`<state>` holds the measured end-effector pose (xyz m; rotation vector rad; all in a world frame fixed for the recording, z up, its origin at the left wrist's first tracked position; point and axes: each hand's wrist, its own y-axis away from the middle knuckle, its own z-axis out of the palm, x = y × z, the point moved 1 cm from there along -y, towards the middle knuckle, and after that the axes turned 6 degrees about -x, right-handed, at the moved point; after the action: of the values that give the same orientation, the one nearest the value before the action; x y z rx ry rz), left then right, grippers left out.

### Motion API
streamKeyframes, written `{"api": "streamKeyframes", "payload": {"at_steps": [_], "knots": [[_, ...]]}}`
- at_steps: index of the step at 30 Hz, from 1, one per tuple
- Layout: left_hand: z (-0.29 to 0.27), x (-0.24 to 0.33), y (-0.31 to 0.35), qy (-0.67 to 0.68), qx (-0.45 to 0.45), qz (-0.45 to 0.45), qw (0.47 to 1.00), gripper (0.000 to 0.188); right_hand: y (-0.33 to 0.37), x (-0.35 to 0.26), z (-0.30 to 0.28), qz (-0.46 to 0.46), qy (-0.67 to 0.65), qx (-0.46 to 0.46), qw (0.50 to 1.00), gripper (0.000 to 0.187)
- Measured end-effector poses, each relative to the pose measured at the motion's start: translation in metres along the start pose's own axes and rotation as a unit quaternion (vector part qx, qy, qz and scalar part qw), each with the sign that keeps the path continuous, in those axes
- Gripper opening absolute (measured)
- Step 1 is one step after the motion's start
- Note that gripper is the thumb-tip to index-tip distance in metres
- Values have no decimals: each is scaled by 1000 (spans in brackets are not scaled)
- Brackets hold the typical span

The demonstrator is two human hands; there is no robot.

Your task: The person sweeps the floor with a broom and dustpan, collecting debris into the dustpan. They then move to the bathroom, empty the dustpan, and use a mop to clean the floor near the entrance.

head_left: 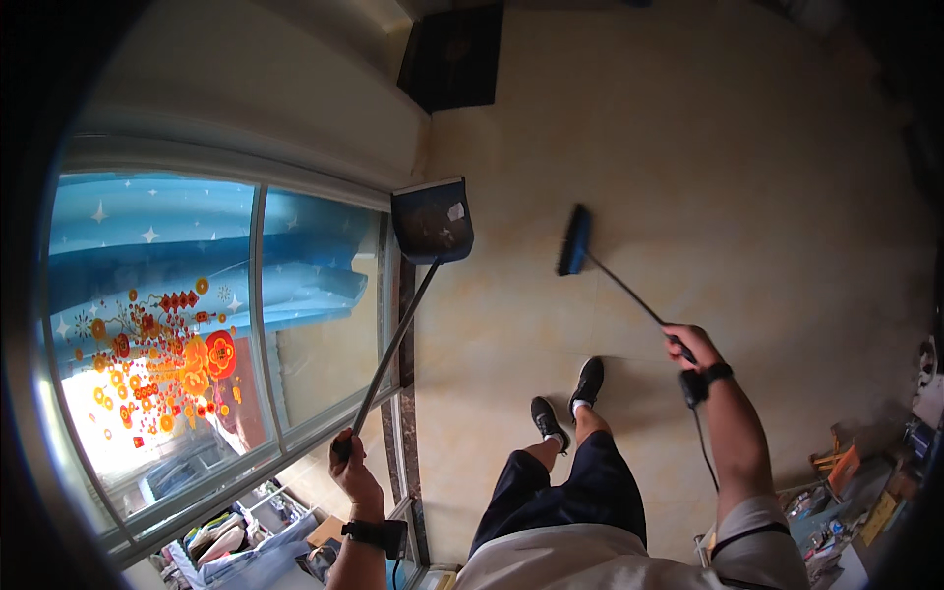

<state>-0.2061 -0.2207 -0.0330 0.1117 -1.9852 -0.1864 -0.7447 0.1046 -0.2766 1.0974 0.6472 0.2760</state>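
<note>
My left hand (356, 475) grips the end of the long dark handle of a dustpan (429, 231). The dustpan's dark blue pan sits beside the window wall, with a white scrap and some small debris in it. In my right hand (692, 349), fingers wrapped round its dark handle, is a broom (578, 241). Its blue head with dark bristles is over the floor to the right of the dustpan, a gap between the two. Whether the bristles touch the floor I cannot tell.
A dark mat (452, 57) lies at the far wall. To my left runs a framed window (261, 324) with a blue curtain and red-gold decorations. Boxes and clothes (226, 541) show through at lower left. Cluttered shelving (851, 521) stands at lower right. Beige floor (737, 197) surrounds my feet.
</note>
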Motion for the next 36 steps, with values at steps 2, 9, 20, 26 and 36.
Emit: {"api": "streamKeyframes", "payload": {"at_steps": [2,9,20,26,36], "knots": [[12,1,-18,14,-3,-10,1000,17,38,-18,-37,-11,-37,79,996,23],[48,8,-88,70,-19,-16,997,16,77,-93,-4,53,65,139,987,30],[176,118,-277,-16,-29,1,999,12,-246,-304,298,-39,-36,-129,990,25],[224,182,-368,-60,-51,14,997,17,-338,-397,287,-22,-122,-75,989,27],[350,230,-464,-92,-117,-6,989,16,-174,-453,-2,-65,-243,156,955,20]]}}
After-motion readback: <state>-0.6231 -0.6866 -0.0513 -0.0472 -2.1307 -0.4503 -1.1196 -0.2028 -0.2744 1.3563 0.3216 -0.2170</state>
